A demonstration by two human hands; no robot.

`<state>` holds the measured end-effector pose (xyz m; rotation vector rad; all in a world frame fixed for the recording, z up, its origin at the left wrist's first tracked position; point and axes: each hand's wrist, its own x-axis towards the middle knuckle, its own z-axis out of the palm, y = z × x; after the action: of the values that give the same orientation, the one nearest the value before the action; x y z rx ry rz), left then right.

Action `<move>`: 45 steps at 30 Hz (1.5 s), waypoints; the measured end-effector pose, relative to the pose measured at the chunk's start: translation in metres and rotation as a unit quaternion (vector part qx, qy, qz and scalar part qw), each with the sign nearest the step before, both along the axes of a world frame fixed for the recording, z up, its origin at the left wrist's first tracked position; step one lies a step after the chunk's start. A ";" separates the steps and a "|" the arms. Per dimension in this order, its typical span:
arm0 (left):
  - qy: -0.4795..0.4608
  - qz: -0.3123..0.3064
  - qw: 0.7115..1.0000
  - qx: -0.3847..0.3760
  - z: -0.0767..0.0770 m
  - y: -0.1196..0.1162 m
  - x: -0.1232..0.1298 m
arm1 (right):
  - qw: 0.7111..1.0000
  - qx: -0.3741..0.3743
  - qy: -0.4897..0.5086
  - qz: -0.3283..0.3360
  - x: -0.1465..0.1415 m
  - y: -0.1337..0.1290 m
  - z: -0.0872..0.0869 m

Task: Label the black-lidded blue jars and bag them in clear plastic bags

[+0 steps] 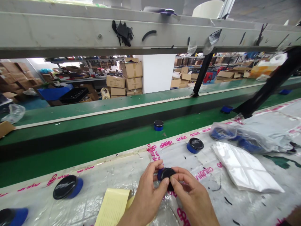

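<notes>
The left hand (147, 196) and right hand (191, 196) are together above the near part of the work surface, their fingers (170, 180) clamped from both sides on a round, puck-shaped container with a glossy black top and blue side wall (166, 174). The unit is held clear of the surface and tilted; the fingers hide part of it, so its condition cannot be assessed.

Beneath the hands, clear plastic sheeting printed with repeated pink lettering (103, 171) covers the work surface. A pad of pale yellow lined paper (111, 207) lies at the near edge, under the left hand. Toward the near left corner, a second black-and-blue round container (68, 187) lies tipped on its side, and a third (14, 216) is cut off by the frame. To the right sits a stack of folded white translucent plastic sheets (244, 168).

Near the far edge, a fourth black-and-blue round container (195, 145) rests tilted beside a clear plastic bag holding blue items (223, 133); their number cannot be read. Status as found: one unit in hand, three out on the surface, and more bagged.

Past the edge, a green conveyor belt (94, 147) carries a fifth blue container with a black top (158, 125). Beyond stand a grey steel beam (70, 34) and stacked cardboard cartons (131, 78).
</notes>
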<state>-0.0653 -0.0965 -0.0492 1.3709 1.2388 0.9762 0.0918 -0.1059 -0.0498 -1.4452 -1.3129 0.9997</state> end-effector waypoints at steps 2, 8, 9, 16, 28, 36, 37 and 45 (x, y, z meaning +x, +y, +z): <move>-0.006 0.014 1.000 -0.003 0.001 0.000 0.004 | 1.000 0.005 -0.002 0.004 0.001 -0.002 -0.001; -0.005 0.038 0.999 -0.016 0.008 0.001 0.008 | 0.998 -0.010 0.003 -0.059 0.003 -0.006 -0.008; -0.010 0.039 0.999 -0.016 0.008 0.001 0.008 | 0.997 -0.020 0.013 -0.076 0.003 -0.006 -0.008; -0.040 0.043 0.998 -0.024 0.004 0.004 0.006 | 0.993 -0.051 0.056 -0.088 0.003 0.000 -0.003; 0.000 -0.013 1.000 -0.017 0.005 0.000 -0.005 | 0.998 -0.051 0.029 -0.034 -0.001 0.005 -0.004; 0.064 -0.026 0.998 0.004 0.007 0.001 -0.001 | 0.996 -0.054 0.051 -0.051 -0.001 0.004 -0.013; 0.081 -0.019 0.996 0.019 0.008 0.002 -0.001 | 0.996 -0.049 0.059 -0.051 -0.001 0.003 -0.013; 0.150 -0.014 0.988 0.027 0.016 0.004 -0.005 | 0.977 0.182 -0.109 0.003 0.011 -0.004 -0.012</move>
<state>-0.0698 -0.0925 -0.0328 1.6161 1.4187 0.8081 0.1028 -0.1100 -0.0617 -1.2918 -1.5670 0.5753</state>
